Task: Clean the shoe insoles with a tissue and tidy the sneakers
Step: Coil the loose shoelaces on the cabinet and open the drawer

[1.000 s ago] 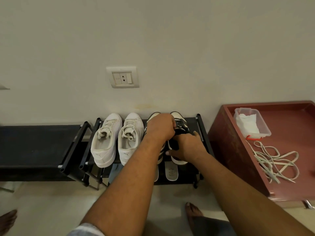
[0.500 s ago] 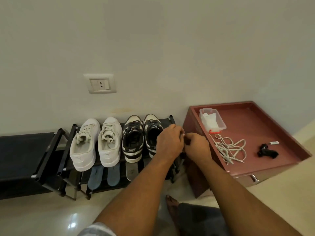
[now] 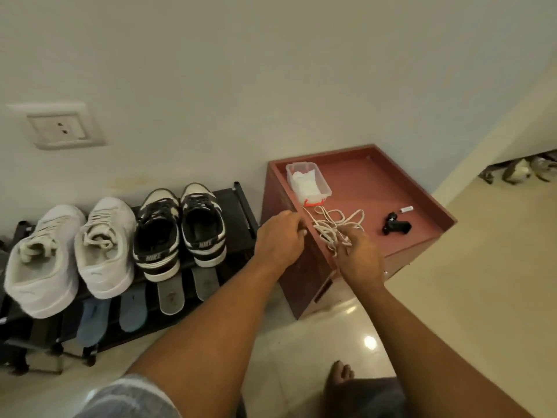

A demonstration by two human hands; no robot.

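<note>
Head view gives me both hands at the near left corner of the red cabinet (image 3: 422,188), which has a raised rim round its top. The right hand (image 3: 358,254) has its fingers curled into a tangle of white laces (image 3: 334,221) lying on the cabinet top, and it grips several strands. The left hand (image 3: 280,236) sits just beside it at the cabinet's left rim with its fingers curled. I cannot tell whether it pinches a strand or only touches the rim.

Beyond the laces, near the wall, I see a clear plastic box (image 3: 325,188) with white tissue (image 3: 304,181) inside. Further right on the cabinet top lie a black object (image 3: 396,227) and a small white item (image 3: 407,209), both too small for me to identify.

Left of the cabinet stands a black shoe rack (image 3: 241,203). On its upper tier the white sneakers (image 3: 105,245) and the black-and-white sneakers (image 3: 158,233) sit side by side, heels toward me. From the tier beneath, the grey insoles (image 3: 170,297) poke out under the black-and-white pair and the blue insoles (image 3: 132,309) under the white pair. Shoes and insoles are all well apart from both hands.

A wall socket (image 3: 57,126) sits above the white pair. At the bottom edge I see a bare foot (image 3: 339,375) on the glossy floor and a grey sleeve (image 3: 129,399) on the left arm.
</note>
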